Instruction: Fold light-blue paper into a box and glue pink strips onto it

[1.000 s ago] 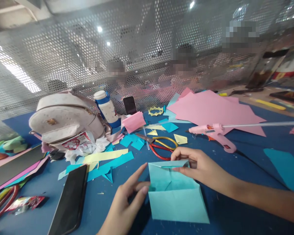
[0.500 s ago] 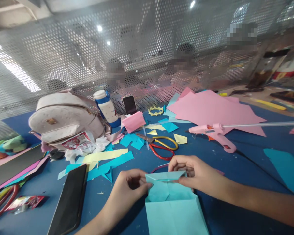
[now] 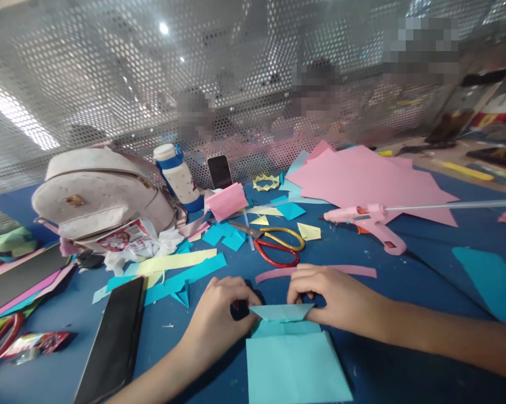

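Note:
A light turquoise folded paper bag point(image 3: 297, 367) lies in front of me, its top flap folded over into a narrow trapezoid. My left hand point(image 3: 225, 308) pinches the flap's left corner between thumb and fingers. At the right corner, my right hand point(image 3: 320, 292) grips the same flap, fingers curled over its far side. Just behind the hands runs a pink paper strip point(image 3: 354, 270), partly covered by the right hand. Scissors point(image 3: 278, 246) with one red and one yellow handle rest beyond it, blades pointing left.
A pink glue gun point(image 3: 375, 219) lies right, its cord trailing forward. Pink paper sheets point(image 3: 358, 174) are behind it. Left are a black phone point(image 3: 112, 336), blue and yellow paper scraps point(image 3: 185, 275), a pale backpack point(image 3: 97, 196) and a bottle point(image 3: 179, 177). A perforated metal screen point(image 3: 244, 84) stands behind.
The flap has tipped down toward me and looks narrower, and the bag's opening is covered more. My right hand has shifted slightly, exposing the pink strip. The view has moved a little.

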A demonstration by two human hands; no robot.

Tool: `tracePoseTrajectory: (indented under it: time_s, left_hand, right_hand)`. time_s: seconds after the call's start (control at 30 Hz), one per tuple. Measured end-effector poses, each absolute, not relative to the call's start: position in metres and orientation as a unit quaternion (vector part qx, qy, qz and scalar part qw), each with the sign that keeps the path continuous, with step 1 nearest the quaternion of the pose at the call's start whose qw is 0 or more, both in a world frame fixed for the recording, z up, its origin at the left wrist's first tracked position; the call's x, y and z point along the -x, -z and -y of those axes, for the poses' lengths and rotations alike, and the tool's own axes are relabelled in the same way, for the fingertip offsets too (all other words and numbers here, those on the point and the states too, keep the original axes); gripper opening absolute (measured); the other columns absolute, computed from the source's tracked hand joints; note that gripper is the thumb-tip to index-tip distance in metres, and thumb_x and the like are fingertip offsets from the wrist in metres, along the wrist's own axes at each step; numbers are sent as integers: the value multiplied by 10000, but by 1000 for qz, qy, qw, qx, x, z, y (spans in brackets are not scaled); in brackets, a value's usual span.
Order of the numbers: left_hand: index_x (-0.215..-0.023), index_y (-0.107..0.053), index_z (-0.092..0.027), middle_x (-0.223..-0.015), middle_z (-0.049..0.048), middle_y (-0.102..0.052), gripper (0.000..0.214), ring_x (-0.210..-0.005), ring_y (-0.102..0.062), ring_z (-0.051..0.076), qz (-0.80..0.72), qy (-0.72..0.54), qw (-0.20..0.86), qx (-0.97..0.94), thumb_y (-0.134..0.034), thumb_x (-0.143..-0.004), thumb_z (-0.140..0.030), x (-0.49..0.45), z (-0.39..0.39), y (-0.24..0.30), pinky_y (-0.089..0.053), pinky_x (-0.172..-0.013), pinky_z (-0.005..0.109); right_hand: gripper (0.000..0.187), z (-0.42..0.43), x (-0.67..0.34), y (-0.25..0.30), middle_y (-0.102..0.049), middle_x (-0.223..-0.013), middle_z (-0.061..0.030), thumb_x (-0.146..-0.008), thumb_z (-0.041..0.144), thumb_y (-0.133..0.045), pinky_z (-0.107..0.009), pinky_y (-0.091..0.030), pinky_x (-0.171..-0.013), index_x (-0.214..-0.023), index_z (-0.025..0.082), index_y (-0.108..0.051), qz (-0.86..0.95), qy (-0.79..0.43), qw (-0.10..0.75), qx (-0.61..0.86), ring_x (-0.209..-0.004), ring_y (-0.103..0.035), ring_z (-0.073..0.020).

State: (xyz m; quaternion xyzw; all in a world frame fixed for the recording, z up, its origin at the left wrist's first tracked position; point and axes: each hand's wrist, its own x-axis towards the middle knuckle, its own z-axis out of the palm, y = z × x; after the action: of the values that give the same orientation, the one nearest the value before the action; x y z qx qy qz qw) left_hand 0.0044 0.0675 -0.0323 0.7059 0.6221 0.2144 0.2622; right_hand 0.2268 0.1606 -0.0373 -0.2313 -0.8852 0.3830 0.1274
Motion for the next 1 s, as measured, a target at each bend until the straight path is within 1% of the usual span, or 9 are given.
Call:
tracePoseTrajectory:
  time_s: [0.17, 0.23, 0.3, 0.4, 0.47, 0.57, 0.67, 0.83, 1.0]
  left_hand:
    - [-829, -747, -250, -829, -25, -700, 349, -797, -601, 163, -544, -231, 200, -781, -608, -727, 53, -2, -68, 36, -333, -757, 328]
    - [-859, -740, -244, -824, -21, -694, 361, -787, -593, 163, -511, -238, 161, -810, -621, -726, 69, 0, -68, 39, -324, -725, 320]
    - [-880, -731, -243, -828, -22, -689, 358, -783, -585, 162, -490, -242, 129, -827, -627, -740, 69, 3, -67, 41, -314, -706, 318]
    - [-902, -719, -240, -842, -22, -689, 284, -762, -566, 154, -458, -248, 73, -851, -618, -824, 14, 5, -67, 43, -302, -691, 319]
    - [-906, -711, -225, -849, -14, -692, 199, -742, -547, 147, -437, -245, 26, -865, -591, -910, -68, 5, -67, 42, -302, -684, 319]
    - [-892, -704, -213, -848, -7, -689, 193, -739, -530, 138, -423, -228, -17, -877, -541, -983, -163, 4, -67, 40, -320, -697, 316]
    - [-936, -704, -213, -889, -4, -697, 202, -764, -537, 139, -412, -205, -25, -887, -516, -1001, -179, 4, -67, 38, -342, -723, 314]
    - [-1114, -675, -197, -977, 20, -701, 226, -811, -545, 159, -379, -164, -5, -911, -480, -1009, -154, 11, -69, 37, -355, -737, 319]
    - [-1218, -626, -213, -1074, 60, -673, 303, -891, -560, 198, -367, -126, 47, -920, -466, -972, -138, 25, -67, 30, -362, -775, 359]
  right_hand:
    - [205, -161, -228, 40, -654, -780, 10, -729, -3, -669, -267, -421, -718, -753, 197, -708, 912, -337, 129, 197, -813, -590, -158]
    - [189, -162, -230, 43, -643, -783, 8, -768, 18, -681, -270, -404, -710, -790, 201, -719, 930, -301, 148, 152, -798, -573, -153]
    - [151, -164, -233, 44, -635, -807, 0, -840, 66, -660, -275, -377, -687, -853, 205, -717, 947, -256, 164, 103, -794, -548, -152]
    - [123, -166, -237, 43, -623, -861, -11, -917, 120, -596, -292, -334, -658, -909, 203, -686, 968, -185, 159, 56, -803, -509, -157]
    - [109, -166, -238, 42, -607, -878, -9, -934, 140, -578, -303, -308, -641, -883, 194, -658, 978, -141, 146, 44, -785, -481, -155]
    - [139, -164, -237, 45, -575, -840, -2, -981, 174, -529, -324, -281, -633, -885, 187, -629, 986, -64, 147, 34, -746, -438, -154]
    - [148, -163, -232, 49, -556, -824, 0, -1019, 220, -490, -331, -278, -639, -967, 192, -625, 987, -30, 155, 27, -744, -431, -154]
    - [167, -165, -230, 41, -530, -795, -3, -1025, 218, -482, -332, -258, -621, -979, 201, -642, 988, -13, 153, 15, -720, -423, -158]
    - [182, -176, -240, 26, -529, -775, -2, -1015, 206, -494, -342, -238, -621, -1046, 244, -669, 994, -12, 106, -5, -716, -437, -175]
